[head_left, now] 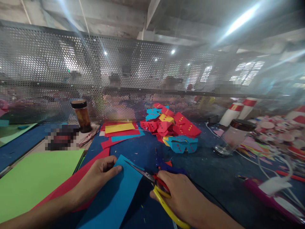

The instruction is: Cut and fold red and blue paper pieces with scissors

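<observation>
Grasping scissors [149, 176] by red-and-yellow handles: right hand [183, 194], blades at the far end of a blue sheet [114, 197]. Left hand [105, 168] pinches the sheet's far left corner, thumb on top; sheet runs between the hands. Left of left hand: red paper [81, 175], then green paper [35, 184]. Beyond both hands: multicoloured folded-paper pile [176, 124]; behind, perforated screen [133, 63].

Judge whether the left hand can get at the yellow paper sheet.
Probably yes, once the left hand lets go of the blue paper: the yellow paper sheet lies uncovered just beyond.
</observation>
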{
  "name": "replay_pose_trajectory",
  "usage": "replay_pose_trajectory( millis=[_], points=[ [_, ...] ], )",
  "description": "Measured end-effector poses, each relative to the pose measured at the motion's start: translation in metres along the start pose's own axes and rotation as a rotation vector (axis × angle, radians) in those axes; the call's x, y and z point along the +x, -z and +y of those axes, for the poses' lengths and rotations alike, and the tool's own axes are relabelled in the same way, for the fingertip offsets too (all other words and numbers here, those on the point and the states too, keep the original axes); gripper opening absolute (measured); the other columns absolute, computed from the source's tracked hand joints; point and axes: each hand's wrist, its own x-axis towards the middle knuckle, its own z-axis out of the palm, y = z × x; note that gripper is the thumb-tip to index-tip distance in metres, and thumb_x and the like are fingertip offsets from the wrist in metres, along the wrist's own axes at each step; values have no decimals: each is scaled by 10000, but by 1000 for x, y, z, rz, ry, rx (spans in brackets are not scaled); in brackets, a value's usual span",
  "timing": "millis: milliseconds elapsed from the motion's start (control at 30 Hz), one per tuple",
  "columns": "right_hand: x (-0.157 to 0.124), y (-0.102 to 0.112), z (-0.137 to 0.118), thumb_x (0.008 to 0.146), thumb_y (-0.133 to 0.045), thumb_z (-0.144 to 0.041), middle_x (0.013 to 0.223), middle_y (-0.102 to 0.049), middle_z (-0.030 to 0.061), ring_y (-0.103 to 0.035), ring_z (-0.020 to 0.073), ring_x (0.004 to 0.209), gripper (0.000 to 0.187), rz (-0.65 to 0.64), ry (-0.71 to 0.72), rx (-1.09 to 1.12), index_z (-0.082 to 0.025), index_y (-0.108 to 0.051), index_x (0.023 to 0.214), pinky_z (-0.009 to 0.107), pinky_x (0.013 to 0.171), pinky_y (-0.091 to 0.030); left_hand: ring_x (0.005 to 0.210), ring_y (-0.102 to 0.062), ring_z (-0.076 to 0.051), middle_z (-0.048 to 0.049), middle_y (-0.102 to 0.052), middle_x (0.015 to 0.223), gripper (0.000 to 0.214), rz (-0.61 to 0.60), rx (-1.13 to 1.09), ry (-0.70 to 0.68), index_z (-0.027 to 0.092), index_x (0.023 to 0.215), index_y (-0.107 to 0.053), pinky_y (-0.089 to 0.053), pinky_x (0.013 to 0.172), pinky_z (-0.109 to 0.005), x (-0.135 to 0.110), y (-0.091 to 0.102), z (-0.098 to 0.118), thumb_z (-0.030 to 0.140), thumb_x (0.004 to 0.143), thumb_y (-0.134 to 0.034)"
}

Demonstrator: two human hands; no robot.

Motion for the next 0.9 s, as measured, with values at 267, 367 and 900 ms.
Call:
replay_pose_trajectory(
  millis=[267,367,900],
  points=[
    [1,0,2,820,-657,-406,679,-633,1,-545,152,560,269,-13,-15,-36,-198,-519,719,267,520,-237,618,-628,-182,-18,-662,678,383,4,10,0,170,818,-649,-459,559,-258,-1,0,0,548,780,-687],
    [1,1,1,831,-647,-402,681,-637,1,-557,155,567,266,-16,-8,-36,-200,-520,715,269,523,-244,615,-624,-178,-23,-671,692,389,10,16,-3,166,802,-644,-449,551,-251,-1,0,1,552,776,-689],
    [2,-1,3,850,-621,-398,697,-651,20,-575,174,589,258,-27,1,-65,-189,-533,728,279,534,-258,597,-616,-178,-14,-655,663,389,-2,3,0,171,802,-650,-463,560,-267,0,0,0,556,766,-695]
  ],
)
